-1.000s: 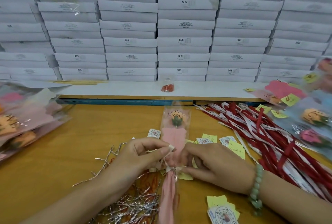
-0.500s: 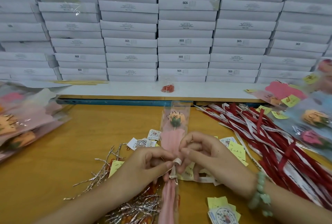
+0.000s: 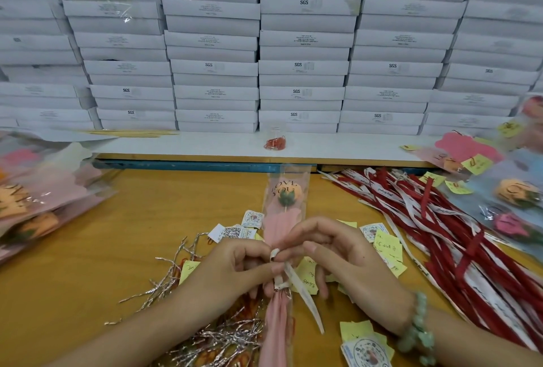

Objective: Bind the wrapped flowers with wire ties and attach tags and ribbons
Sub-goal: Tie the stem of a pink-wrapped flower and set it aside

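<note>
Wrapped flower (image 3: 286, 205) dead centre on the surface (image 3: 117, 234), long axis running straight away from me: bloom at the far end, pink stem end coming back toward my body and passing between my wrists. Left hand (image 3: 232, 266) sits on its left, right hand (image 3: 343, 258) on its right, and both meet just above the gathered neck of the wrap. Left thumb and forefinger pinch a small loop of the white ribbon (image 3: 298, 281); the right hand's fingertips are curled in and pinch the same ribbon from the other side, so both hands are closed on it, neither free. The ribbon's loose tail trails down and to my right, alongside the stem. My judgement: the knot has to cinch across the stem, at right angles to that long axis, so each hand pulls outward to its own side. They look equally near. Spare wire ties (image 3: 226, 337) lie by my left forearm, the heap of ribbons (image 3: 435, 228) well to my right.
</note>
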A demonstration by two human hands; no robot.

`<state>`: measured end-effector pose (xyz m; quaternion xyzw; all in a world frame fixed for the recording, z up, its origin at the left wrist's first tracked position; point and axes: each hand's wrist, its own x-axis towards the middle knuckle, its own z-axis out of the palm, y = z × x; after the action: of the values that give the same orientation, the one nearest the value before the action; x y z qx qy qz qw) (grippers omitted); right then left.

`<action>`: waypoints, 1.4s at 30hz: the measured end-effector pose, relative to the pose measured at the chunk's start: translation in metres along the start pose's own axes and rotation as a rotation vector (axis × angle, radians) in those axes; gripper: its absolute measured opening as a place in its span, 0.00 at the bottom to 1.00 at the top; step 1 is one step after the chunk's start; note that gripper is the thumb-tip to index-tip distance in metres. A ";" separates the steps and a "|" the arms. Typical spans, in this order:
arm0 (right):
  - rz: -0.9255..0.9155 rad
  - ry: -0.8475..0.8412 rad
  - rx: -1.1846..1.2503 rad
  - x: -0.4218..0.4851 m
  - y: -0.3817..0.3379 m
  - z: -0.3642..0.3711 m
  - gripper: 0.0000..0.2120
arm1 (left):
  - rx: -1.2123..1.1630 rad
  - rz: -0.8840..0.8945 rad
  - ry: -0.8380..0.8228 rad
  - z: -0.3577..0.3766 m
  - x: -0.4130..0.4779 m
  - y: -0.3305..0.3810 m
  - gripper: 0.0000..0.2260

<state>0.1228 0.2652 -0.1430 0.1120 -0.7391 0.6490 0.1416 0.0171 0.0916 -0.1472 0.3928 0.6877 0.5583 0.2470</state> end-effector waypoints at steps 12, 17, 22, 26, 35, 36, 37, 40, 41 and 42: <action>-0.049 0.117 -0.362 0.001 0.003 -0.001 0.05 | -0.077 0.024 0.006 0.002 -0.003 0.006 0.11; -0.093 0.030 -0.417 -0.002 0.000 0.001 0.13 | -0.069 0.027 -0.001 0.003 -0.002 0.007 0.09; -0.101 -0.089 -0.551 -0.003 -0.002 0.004 0.11 | -0.049 0.027 -0.008 0.004 -0.004 0.009 0.11; -0.086 -0.077 -0.563 -0.002 -0.001 0.004 0.06 | -0.038 0.028 -0.001 0.005 -0.004 0.012 0.13; -0.103 0.013 -0.483 -0.003 -0.001 0.006 0.07 | -0.031 0.036 -0.013 0.005 -0.004 0.012 0.12; -0.099 -0.012 -0.495 -0.003 -0.002 0.007 0.09 | -0.030 0.033 -0.018 0.004 -0.004 0.011 0.13; -0.089 -0.040 -0.498 -0.003 -0.002 0.007 0.11 | -0.027 0.028 -0.022 0.004 -0.005 0.011 0.12; -0.058 -0.072 -0.478 -0.002 -0.002 0.006 0.14 | -0.021 0.029 -0.032 0.004 -0.005 0.013 0.11; -0.052 -0.071 -0.471 -0.002 -0.001 0.006 0.13 | -0.025 0.028 -0.033 0.004 -0.005 0.014 0.11; -0.046 -0.068 -0.461 -0.002 -0.001 0.005 0.12 | -0.029 0.028 -0.032 0.005 -0.006 0.014 0.12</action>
<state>0.1248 0.2600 -0.1433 0.1155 -0.8694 0.4554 0.1532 0.0278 0.0908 -0.1352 0.4077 0.6699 0.5652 0.2559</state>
